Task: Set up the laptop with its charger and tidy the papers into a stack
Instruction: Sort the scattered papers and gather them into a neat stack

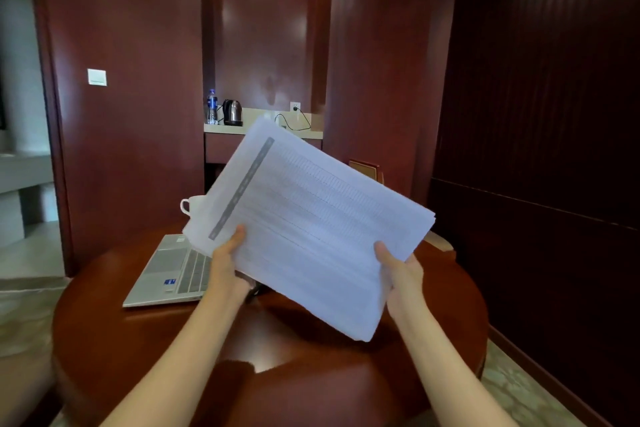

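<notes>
White papers (311,218) hang tilted above the surface (311,374) beside the open laptop (173,270), left hand (227,265) and right hand (400,276) curling fingers (239,234) round their near edge, so squaring and laying them down seems next.

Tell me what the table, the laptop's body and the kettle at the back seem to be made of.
Table: reddish-brown wood or veneer, glossy lacquer, going by its reflections. Laptop: matte silver shell, probably aluminium, possibly painted plastic. Kettle: shiny metal body, likely stainless steel, with black, plastic-looking handle and base.
</notes>
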`<state>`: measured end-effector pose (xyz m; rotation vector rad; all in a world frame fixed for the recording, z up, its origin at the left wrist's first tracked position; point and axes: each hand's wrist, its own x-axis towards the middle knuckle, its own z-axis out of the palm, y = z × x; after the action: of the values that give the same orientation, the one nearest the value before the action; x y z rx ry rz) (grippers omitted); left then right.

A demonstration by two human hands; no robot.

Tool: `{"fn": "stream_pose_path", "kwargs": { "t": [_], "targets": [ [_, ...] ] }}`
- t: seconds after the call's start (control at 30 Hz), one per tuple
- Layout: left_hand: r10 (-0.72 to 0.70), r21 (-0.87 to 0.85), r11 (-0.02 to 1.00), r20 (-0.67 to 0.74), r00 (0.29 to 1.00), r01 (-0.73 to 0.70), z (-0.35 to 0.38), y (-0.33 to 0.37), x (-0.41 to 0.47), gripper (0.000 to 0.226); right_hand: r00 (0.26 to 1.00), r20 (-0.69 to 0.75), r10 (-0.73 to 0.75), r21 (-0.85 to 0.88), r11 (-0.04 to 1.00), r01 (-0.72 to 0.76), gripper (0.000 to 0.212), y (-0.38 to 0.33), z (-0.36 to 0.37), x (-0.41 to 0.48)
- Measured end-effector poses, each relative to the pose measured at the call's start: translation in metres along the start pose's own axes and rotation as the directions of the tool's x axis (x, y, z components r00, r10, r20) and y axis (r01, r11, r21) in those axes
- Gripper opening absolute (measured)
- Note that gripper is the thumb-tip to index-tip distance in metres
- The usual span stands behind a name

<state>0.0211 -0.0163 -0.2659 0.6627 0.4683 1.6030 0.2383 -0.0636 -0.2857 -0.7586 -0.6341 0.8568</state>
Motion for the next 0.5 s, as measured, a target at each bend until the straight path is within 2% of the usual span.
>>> {"fn": "stream_pose_path", "kwargs": {
  "t": [0.1, 0.2, 0.27, 0.37, 0.47, 0.5],
  "targets": [
    [0.048, 0.341, 0.939, 0.021, 0.999, -0.052, -0.036, 0.021, 0.015, 0.030, 0.995, 0.020, -0.099, -0.038, 0.994, 0.099, 0.021, -0.018, -0.007, 0.006],
    [0.034, 0.687, 0.715, 0.144, 0.989, -0.125, -0.040, 0.036, 0.019, 0.022, 0.990, 0.070, -0.118, -0.115, 0.985, 0.126, 0.021, -0.028, -0.009, 0.009],
    [0.054, 0.752, 0.638, 0.168, 0.984, -0.164, -0.028, 0.038, 0.018, 0.020, 0.986, 0.105, -0.127, -0.162, 0.976, 0.143, 0.024, -0.028, -0.010, 0.012],
    [0.069, 0.754, 0.633, 0.168, 0.983, -0.173, -0.025, 0.038, 0.019, 0.018, 0.968, 0.208, -0.140, -0.223, 0.957, 0.186, 0.031, -0.028, -0.015, 0.015],
    [0.057, 0.793, 0.588, 0.156, 0.986, -0.159, -0.038, 0.032, 0.016, 0.021, 0.955, 0.290, -0.066, -0.327, 0.931, 0.163, 0.074, -0.030, -0.026, 0.018],
    [0.083, 0.791, 0.592, 0.134, 0.987, -0.157, -0.040, 0.028, 0.015, 0.025, 0.957, 0.286, -0.045, -0.362, 0.920, 0.151, 0.075, -0.029, -0.028, 0.020]
  ]
}}
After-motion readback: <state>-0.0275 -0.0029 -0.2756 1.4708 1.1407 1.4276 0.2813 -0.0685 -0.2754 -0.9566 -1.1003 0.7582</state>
